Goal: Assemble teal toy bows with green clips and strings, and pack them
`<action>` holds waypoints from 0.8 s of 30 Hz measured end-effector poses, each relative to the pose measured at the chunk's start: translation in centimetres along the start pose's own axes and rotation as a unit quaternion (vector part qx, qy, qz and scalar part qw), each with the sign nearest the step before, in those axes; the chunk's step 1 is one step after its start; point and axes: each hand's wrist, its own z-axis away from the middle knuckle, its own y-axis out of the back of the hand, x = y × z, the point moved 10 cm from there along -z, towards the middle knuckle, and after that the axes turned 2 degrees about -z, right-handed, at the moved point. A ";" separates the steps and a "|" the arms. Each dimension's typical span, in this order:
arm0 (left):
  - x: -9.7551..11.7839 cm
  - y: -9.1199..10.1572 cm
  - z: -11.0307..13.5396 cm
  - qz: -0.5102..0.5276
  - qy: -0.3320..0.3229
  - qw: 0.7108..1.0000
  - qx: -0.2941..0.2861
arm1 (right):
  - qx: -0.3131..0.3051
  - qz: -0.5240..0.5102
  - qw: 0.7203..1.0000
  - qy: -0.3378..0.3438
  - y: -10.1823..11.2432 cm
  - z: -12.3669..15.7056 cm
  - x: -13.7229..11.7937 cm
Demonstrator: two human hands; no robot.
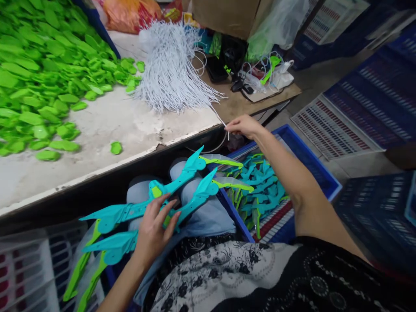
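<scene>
Two turquoise plastic toy bows with lime-green limbs lie side by side across my lap, the far bow point(186, 173) and the near bow point(199, 197). My left hand point(158, 221) is curled over the middle of the near bow, its fingertips close to the far one. The underside of that grip is hidden. Out to the right, my right hand point(244, 126) pinches the end of a white string point(218, 114) between thumb and fingers. The string stretches back to a thick bundle of white strings point(175, 69) on the table.
A large heap of green plastic pieces point(42, 78) spreads over the white tabletop point(123, 125). A blue crate point(320, 173) at my right holds many turquoise and green parts. Slotted crates point(338, 130) stand farther right. A cardboard box point(224, 17) and plastic bags are behind the strings.
</scene>
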 end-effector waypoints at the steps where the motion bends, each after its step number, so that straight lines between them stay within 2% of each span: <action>1: 0.6 -0.8 -0.2 0.049 0.011 0.998 -0.030 | -0.004 -0.024 1.000 -0.010 0.3 2.2 1.8; 3: 2.2 -3.7 -0.6 0.159 0.046 0.979 -0.120 | 0.005 -0.059 0.998 -0.029 1.0 6.9 5.5; 4: 3.2 -5.6 -0.6 0.213 0.067 0.959 -0.174 | 0.020 -0.069 0.997 -0.034 1.4 9.4 7.2; 6: 5.2 -10.0 -0.4 0.307 0.120 0.904 -0.273 | 0.062 -0.067 0.995 -0.032 2.0 14.1 10.1; 8: 6.8 -14.4 0.0 0.391 0.198 0.834 -0.335 | 0.114 -0.038 0.993 -0.019 2.4 18.3 12.3; 11: 7.8 -20.6 0.6 0.499 0.355 0.711 -0.345 | 0.208 0.036 0.977 0.017 2.8 22.8 14.1; 13: 8.1 -23.7 0.7 0.536 0.427 0.653 -0.322 | 0.263 0.076 0.960 0.047 2.8 24.5 14.7; 14: 8.1 -24.8 0.5 0.545 0.448 0.638 -0.309 | 0.283 0.091 0.953 0.064 2.6 25.0 14.8; 17: 8.2 -27.0 -0.3 0.560 0.471 0.619 -0.287 | 0.316 0.119 0.935 0.112 2.1 25.4 14.9; 24: 9.5 -29.1 -1.2 0.585 0.458 0.598 -0.301 | 0.317 0.163 0.914 0.192 0.7 25.4 14.8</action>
